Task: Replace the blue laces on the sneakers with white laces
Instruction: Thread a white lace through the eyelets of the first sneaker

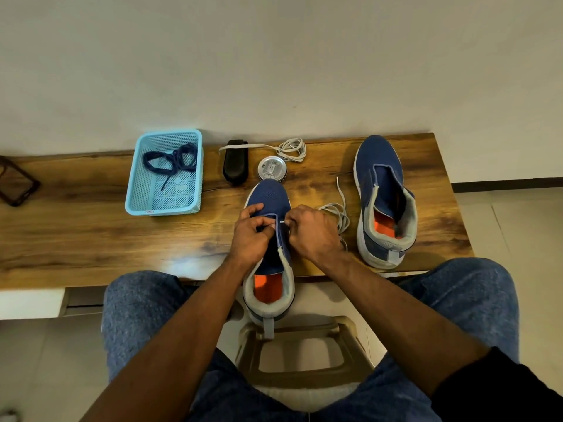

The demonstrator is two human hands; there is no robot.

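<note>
A blue sneaker (268,196) with an orange insole lies toe-away at the table's front edge, its heel hanging over. My left hand (249,236) grips its left eyelet flap. My right hand (313,233) pinches the tip of a white lace (338,214) at the shoe's eyelets; the rest of that lace trails in loops to the right. A second blue sneaker (384,199) without laces stands at the right. Another white lace (292,149) lies bundled at the back. Blue laces (173,161) sit in a light blue basket (134,190).
A black shoe brush (235,162) and a round silver tin (272,169) lie behind the near sneaker. A dark phone-like object (15,184) sits at the table's far left. A plastic stool (304,354) shows between my knees. The wooden table (91,239) ends at a wall.
</note>
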